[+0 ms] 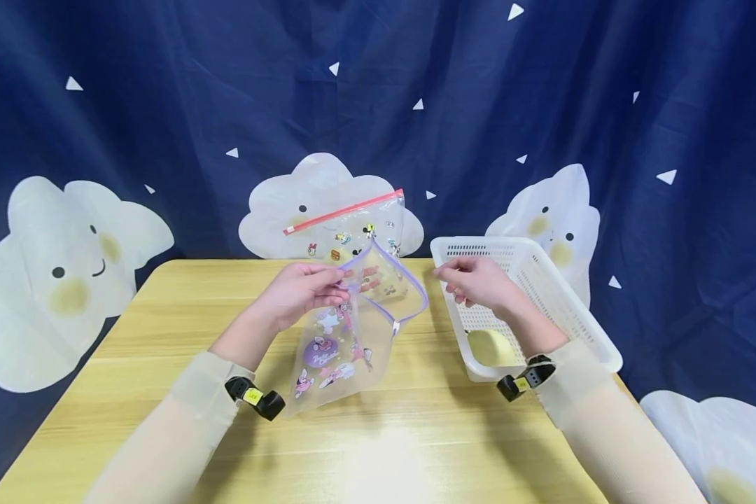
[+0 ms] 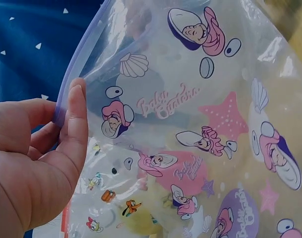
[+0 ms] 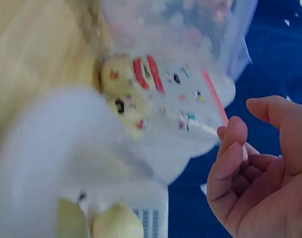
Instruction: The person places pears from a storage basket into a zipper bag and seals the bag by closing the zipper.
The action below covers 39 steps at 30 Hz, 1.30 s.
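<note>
My left hand (image 1: 309,288) pinches the purple-rimmed edge of a clear zip bag (image 1: 337,367) printed with pink and purple cartoon shells. The bag's mouth gapes toward the right, and its slider hangs at the rim's near corner. In the left wrist view, thumb and fingers (image 2: 77,106) close on the purple rim. My right hand (image 1: 481,283) hovers over the left side of a white plastic basket (image 1: 570,308), its fingers loosely curled around nothing. Inside the basket are pale yellow-green, pear-like fruits (image 3: 119,223), one with a stem showing; the head view shows one fruit (image 1: 491,348), partly hidden.
Behind the held bag stands a second clear bag (image 1: 378,210) with a red zip strip and small cartoon prints; something yellowish shows in it. A light wooden table (image 1: 164,336) lies beneath. A dark blue curtain (image 1: 183,91) with clouds hangs at its far edge.
</note>
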{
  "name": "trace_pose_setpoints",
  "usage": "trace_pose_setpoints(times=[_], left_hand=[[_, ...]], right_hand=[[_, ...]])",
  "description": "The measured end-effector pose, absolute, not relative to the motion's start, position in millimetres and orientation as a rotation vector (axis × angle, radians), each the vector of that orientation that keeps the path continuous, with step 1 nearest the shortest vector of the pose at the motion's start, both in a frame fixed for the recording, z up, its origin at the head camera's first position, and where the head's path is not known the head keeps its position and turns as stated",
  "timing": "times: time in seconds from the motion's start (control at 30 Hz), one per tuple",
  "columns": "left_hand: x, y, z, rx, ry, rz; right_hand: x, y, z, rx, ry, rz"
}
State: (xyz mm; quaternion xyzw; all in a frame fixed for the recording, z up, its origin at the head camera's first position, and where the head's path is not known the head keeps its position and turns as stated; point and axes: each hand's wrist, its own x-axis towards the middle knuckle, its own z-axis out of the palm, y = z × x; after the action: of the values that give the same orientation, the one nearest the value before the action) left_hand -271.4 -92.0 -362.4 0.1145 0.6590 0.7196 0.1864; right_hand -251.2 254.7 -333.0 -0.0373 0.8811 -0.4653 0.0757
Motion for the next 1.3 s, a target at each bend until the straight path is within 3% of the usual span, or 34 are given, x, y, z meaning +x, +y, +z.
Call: trace_pose_setpoints(times=[0.4, 0.87, 1.3], left_hand=[[-266.1, -88.9, -360.8, 0.315, 1.84, 2.026], [-265.0, -88.3, -361.9, 0.299, 1.841, 2.011], [-261.9, -88.3, -359.5, 0.296, 1.839, 2.023]], right_hand=[[-246.1, 305.7, -345.9, -0.193, 2.715, -0.98], [-233.9, 319.0, -362.7, -0.031, 2.423, -0.711], [-228.5, 323.4, -361.8, -0.07, 2.429, -0.726]])
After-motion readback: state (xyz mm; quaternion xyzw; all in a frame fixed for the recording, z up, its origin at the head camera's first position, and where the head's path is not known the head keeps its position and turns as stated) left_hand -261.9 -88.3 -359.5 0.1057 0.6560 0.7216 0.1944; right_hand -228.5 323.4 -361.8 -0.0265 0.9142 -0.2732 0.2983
